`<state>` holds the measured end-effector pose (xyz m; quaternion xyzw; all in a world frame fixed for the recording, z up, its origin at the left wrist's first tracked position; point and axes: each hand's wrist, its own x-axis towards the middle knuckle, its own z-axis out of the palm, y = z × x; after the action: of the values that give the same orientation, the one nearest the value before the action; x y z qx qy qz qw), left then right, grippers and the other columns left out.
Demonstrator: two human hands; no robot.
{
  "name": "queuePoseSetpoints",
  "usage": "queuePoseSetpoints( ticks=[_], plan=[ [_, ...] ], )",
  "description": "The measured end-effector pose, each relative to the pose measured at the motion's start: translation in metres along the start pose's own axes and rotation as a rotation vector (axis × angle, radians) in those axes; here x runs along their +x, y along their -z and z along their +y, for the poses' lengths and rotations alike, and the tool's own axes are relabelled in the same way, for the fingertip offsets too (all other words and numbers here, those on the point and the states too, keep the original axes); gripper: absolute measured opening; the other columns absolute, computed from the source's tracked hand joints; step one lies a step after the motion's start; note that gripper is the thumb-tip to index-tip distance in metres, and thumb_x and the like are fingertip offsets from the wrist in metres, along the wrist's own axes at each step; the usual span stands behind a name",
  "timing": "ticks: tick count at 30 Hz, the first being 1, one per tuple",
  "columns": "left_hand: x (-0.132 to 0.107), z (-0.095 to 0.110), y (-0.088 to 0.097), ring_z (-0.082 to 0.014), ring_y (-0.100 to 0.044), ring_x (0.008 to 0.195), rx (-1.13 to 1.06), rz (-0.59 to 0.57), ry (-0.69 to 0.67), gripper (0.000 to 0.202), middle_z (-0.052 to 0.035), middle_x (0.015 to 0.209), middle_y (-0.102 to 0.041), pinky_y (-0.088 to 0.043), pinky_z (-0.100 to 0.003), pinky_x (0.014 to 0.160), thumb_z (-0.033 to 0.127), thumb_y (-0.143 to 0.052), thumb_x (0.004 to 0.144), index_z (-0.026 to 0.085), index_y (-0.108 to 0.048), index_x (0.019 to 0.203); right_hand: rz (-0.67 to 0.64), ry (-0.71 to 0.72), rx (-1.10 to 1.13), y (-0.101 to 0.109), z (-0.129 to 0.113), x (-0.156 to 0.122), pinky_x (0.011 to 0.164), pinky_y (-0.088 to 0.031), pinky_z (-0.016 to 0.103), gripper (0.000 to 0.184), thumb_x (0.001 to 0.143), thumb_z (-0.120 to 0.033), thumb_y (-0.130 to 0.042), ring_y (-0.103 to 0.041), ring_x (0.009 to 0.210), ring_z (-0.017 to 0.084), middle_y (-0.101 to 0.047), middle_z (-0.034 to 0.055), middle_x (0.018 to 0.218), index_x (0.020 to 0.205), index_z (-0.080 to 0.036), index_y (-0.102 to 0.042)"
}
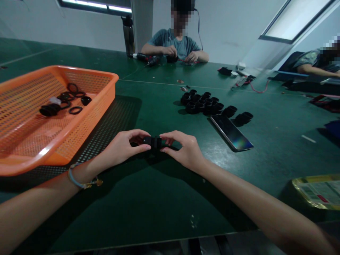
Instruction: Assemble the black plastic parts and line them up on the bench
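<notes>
Between both hands, just above the green table, is a small black cylindrical fitting (152, 141) lying sideways. My left hand (132, 143) pinches its left end between thumb and fingers. At the other end, my right hand (182, 147) is closed with thumb and fingertips on the part. A dark curved piece, perhaps a ring, shows between the right thumb and fingers; its exact shape is hard to make out. An orange basket (90, 136) stands left of my left hand, with several black rings (75, 110) and black fittings (50, 110) inside.
Several black fittings (200, 104) stand in a cluster beyond my right hand, beside a phone (231, 132). A yellow-edged package (318, 191) lies at right. Across the green table (159, 212), a co-worker (176, 46) sits near a power tool (151, 60) and a bottle (129, 37).
</notes>
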<state>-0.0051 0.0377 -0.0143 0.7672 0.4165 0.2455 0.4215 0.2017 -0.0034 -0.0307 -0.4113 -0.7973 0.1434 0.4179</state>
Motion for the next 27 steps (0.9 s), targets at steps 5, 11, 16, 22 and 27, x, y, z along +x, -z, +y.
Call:
queuePoseSetpoints(
  ticks=[5,11,16,22,27],
  plan=[
    [0.0003,-0.0003,-0.0001,-0.0219,-0.065,0.080,-0.003,-0.004,0.008,0.040,-0.0059,0.088,-0.069,-0.052,-0.034,0.077,0.042,-0.064,0.065,0.014,-0.063,0.094,-0.020,-0.012,-0.016,0.0004,-0.0004,0.0004,0.065,-0.053,0.025,0.023,0.070,-0.010,-0.070,-0.064,0.071,0.013,-0.070,0.0033,0.084,0.092,-0.015,-0.065],
    [-0.0004,-0.0013,-0.0008,-0.0213,-0.064,0.079,-0.017,0.000,0.012,0.040,-0.0055,0.087,-0.069,-0.052,-0.034,0.076,0.042,-0.064,0.064,0.014,-0.062,0.093,-0.033,-0.020,-0.013,0.0005,0.0006,0.0002,0.065,-0.054,0.026,0.024,0.070,-0.012,-0.070,-0.064,0.069,0.012,-0.070,0.0021,0.084,0.093,-0.017,-0.065],
    [0.0001,0.0003,-0.0004,-0.0213,-0.064,0.078,-0.006,0.000,0.012,0.039,-0.0060,0.086,-0.069,-0.053,-0.034,0.075,0.042,-0.064,0.064,0.014,-0.063,0.092,-0.034,-0.011,-0.002,0.0004,0.0009,0.0003,0.064,-0.054,0.026,0.024,0.071,-0.012,-0.070,-0.064,0.070,0.013,-0.070,0.0029,0.084,0.094,-0.016,-0.065],
    [0.0007,-0.0001,0.0000,-0.0209,-0.064,0.077,0.013,0.001,0.002,0.038,-0.0050,0.086,-0.070,-0.053,-0.034,0.075,0.042,-0.063,0.065,0.016,-0.064,0.092,-0.043,-0.025,0.010,-0.0001,0.0023,-0.0003,0.066,-0.054,0.027,0.024,0.072,-0.014,-0.069,-0.065,0.073,0.013,-0.071,0.0024,0.087,0.095,-0.019,-0.066],
    [0.0004,-0.0003,-0.0001,-0.0207,-0.064,0.077,-0.001,0.001,0.002,0.039,-0.0053,0.086,-0.070,-0.053,-0.034,0.075,0.042,-0.064,0.065,0.015,-0.063,0.093,-0.042,-0.020,0.020,0.0006,0.0019,-0.0007,0.066,-0.053,0.026,0.024,0.072,-0.014,-0.069,-0.065,0.072,0.013,-0.071,0.0027,0.087,0.095,-0.018,-0.066]
  ],
)
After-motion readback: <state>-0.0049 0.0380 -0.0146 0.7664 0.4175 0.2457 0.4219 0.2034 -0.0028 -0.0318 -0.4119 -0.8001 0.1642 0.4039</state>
